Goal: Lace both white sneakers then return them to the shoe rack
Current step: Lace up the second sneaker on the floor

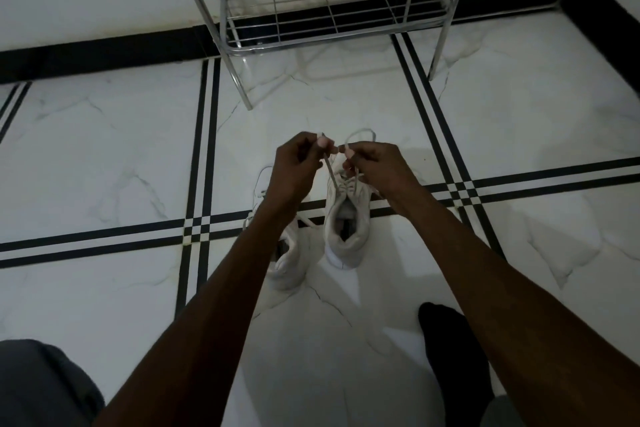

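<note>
Two white sneakers stand side by side on the tiled floor, toes pointing away from me. The right sneaker (346, 222) is in plain sight, its opening toward me. My left forearm hides much of the left sneaker (289, 263). Both hands are held above the right sneaker's toe end. My left hand (298, 163) pinches one end of its white lace (330, 173), and my right hand (374, 163) pinches the other end, which loops up behind the fingers. The metal shoe rack (332, 7) stands against the wall beyond the shoes, its lowest wire shelf bare.
White marble-look floor tiles with black double stripes run around the shoes. A black skirting band lines the wall behind the rack. My dark-socked foot (450, 350) rests at the lower right, and grey fabric (38, 388) shows at the lower left corner.
</note>
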A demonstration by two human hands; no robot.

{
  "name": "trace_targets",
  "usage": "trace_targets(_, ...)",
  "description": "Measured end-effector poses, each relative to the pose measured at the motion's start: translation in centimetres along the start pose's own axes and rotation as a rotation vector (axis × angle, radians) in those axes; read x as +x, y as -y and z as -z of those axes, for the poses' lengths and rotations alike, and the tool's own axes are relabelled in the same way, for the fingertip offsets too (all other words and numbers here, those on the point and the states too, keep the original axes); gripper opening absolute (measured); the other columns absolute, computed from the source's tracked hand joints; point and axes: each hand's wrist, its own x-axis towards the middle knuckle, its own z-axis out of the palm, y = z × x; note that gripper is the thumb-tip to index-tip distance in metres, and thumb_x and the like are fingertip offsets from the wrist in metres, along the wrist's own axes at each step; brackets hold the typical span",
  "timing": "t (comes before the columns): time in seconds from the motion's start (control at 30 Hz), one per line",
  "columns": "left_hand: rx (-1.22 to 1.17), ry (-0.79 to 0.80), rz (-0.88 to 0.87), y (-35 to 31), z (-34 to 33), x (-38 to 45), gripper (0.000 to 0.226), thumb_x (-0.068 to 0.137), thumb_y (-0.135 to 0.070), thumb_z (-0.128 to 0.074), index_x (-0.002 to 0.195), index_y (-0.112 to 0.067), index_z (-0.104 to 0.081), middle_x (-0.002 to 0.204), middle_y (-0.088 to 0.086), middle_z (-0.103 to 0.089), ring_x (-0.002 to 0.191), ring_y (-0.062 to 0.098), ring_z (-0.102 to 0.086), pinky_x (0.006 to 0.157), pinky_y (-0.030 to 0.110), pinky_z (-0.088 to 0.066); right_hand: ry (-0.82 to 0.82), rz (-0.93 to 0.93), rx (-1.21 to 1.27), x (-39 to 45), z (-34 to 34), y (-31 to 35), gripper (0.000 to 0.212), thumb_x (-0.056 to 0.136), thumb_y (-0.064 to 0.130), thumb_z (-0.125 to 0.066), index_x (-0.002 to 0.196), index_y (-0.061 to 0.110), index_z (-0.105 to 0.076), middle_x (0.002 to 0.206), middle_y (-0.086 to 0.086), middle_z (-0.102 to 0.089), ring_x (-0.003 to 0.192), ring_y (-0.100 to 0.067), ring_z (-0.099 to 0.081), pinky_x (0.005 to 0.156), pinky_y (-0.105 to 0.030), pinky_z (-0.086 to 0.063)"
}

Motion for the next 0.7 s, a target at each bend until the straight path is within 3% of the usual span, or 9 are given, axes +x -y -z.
trace_targets(0.1,0.116,0.035,-0.132,-1.3,0.9,1.2,0.027,0.102,-0.028,-0.058,0.100,-0.007,-0.074,0.100,0.004,-0.077,0.098,0.010,-0.072,0.087,0.024,-0.053,0.286,0.048,-0.277,0.2,-0.1,1.7,0.023,0.096,0.018,-0.061,0.115,0.012,-0.073,0.103,-0.005,-0.074,0.079,-0.006,-0.066,0.070,-0.017,-0.054)
trace_targets(0.2,0.123,0.118,-0.115,-1.3,1.1,1.8,0.034,0.104,-0.030,-0.054,0.102,-0.002,-0.074,0.099,0.009,-0.076,0.096,0.014,-0.072,0.085,0.027,-0.054,0.375,0.101,-0.404,0.2,-0.1,3.0,0.035,0.094,0.043,-0.060,0.107,0.013,-0.074,0.100,-0.015,-0.072,0.082,-0.017,-0.064,0.076,-0.033,-0.053)
trace_targets(0.27,0.083,0.198,-0.002,-0.5,0.9,1.9,0.046,0.108,-0.037,-0.043,0.106,0.000,-0.071,0.102,0.019,-0.073,0.095,0.024,-0.071,0.087,0.034,-0.055,0.330,0.163,-0.427,0.4,0.1,3.2,0.039,0.094,0.045,-0.060,0.097,0.009,-0.074,0.091,-0.021,-0.071,0.076,-0.022,-0.062,0.074,-0.036,-0.050)
trace_targets(0.37,0.120,0.271,0.167,1.0,0.3,1.4,0.058,0.108,-0.049,-0.029,0.103,-0.011,-0.073,0.099,0.017,-0.074,0.092,0.028,-0.071,0.088,0.039,-0.054,0.258,0.212,-0.482,0.8,0.9,3.2,0.031,0.091,0.037,-0.067,0.083,0.009,-0.074,0.080,-0.009,-0.073,0.074,-0.020,-0.068,0.076,-0.038,-0.053)
trace_targets(0.43,0.127,0.283,0.217,1.6,0.0,1.0,0.058,0.108,-0.049,-0.026,0.104,-0.016,-0.074,0.099,0.010,-0.077,0.095,0.021,-0.074,0.087,0.027,-0.055,0.219,0.244,-0.566,1.0,1.7,3.1,0.025,0.087,0.034,-0.072,0.081,0.010,-0.075,0.079,-0.005,-0.074,0.074,-0.019,-0.070,0.077,-0.041,-0.056)
trace_targets(0.53,0.077,0.249,0.212,2.1,-0.2,0.9,0.059,0.110,-0.042,-0.026,0.112,-0.003,-0.072,0.096,0.009,-0.076,0.091,0.011,-0.074,0.070,0.003,-0.049,0.150,0.280,-0.638,1.1,2.9,2.8,0.013,0.079,0.023,-0.081,0.089,0.015,-0.079,0.087,-0.002,-0.077,0.073,-0.012,-0.071,0.079,-0.040,-0.060)
trace_targets(0.63,0.064,0.203,0.194,2.3,-0.7,0.7,0.056,0.110,-0.037,-0.029,0.111,0.003,-0.069,0.094,0.011,-0.074,0.078,0.001,-0.072,0.062,0.000,-0.045,0.001,0.335,-0.639,0.8,2.9,1.8,0.013,0.075,0.020,-0.084,0.088,0.018,-0.081,0.086,0.000,-0.078,0.072,-0.011,-0.071,0.080,-0.040,-0.061)
trace_targets(0.7,0.085,0.205,0.176,2.3,-1.2,0.6,0.053,0.110,-0.035,-0.031,0.113,0.002,-0.068,0.101,0.014,-0.075,0.080,-0.002,-0.072,0.066,0.000,-0.046,-0.075,0.360,-0.583,0.5,2.4,1.3,0.013,0.077,0.023,-0.082,0.088,0.015,-0.081,0.085,-0.002,-0.078,0.073,-0.014,-0.072,0.078,-0.040,-0.061)
